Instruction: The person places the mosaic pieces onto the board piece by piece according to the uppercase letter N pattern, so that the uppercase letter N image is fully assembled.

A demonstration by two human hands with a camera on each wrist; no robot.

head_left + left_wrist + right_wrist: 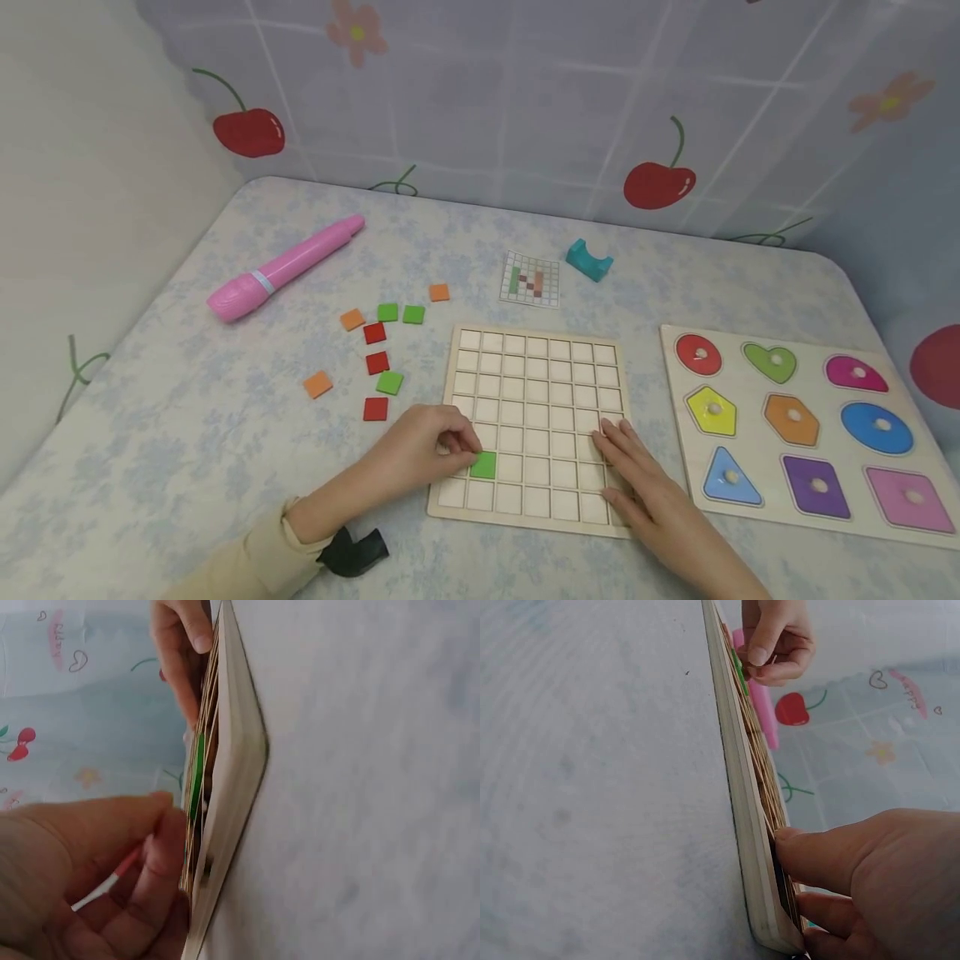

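A wooden grid board (527,527) lies in front of me, its square cells framed by thin ridges. At its lower left, the thumb and index finger of my left hand (429,450) pinch the near edge of a green square tile (483,466). That tile lies over a cell in the second row from the bottom. In the left wrist view the green tile (196,776) shows edge-on beside the fingertips. My right hand (651,492) rests along the board's right edge, fingers extended onto the cells; its thumb (810,855) touches the rim in the right wrist view.
Loose red (376,409), green (389,382) and orange tiles (318,384) lie left of the board. Behind it are a small grid pattern card (529,279) and a teal cradle (589,261). A pink toy microphone (285,268) lies back left; a shape puzzle (765,492) sits right.
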